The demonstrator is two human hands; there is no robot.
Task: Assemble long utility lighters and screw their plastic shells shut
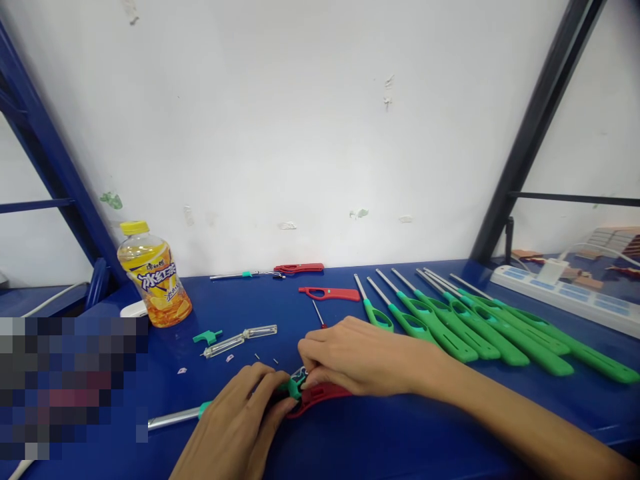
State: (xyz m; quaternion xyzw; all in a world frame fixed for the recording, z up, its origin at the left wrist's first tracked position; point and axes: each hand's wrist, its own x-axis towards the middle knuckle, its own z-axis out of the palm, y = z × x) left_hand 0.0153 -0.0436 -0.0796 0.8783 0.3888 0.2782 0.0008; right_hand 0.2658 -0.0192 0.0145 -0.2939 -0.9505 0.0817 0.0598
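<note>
A partly open gas lighter with a red casing lies low in front of me, its metal tube pointing left. My left hand grips it near the tube, fingers closed around the green trigger. Over the casing, my right hand is closed in a pinch; its fingertips press inside the casing, and any small part there is hidden. Behind the hands lie a clear fuel tank, a loose green trigger piece and small metal pins. A thin screwdriver shows past my right hand.
Several green lighters lie in a row at right, beside a white power strip. Red casing halves and a metal tube lie near the wall. A tea bottle stands at left, near a pixelated area.
</note>
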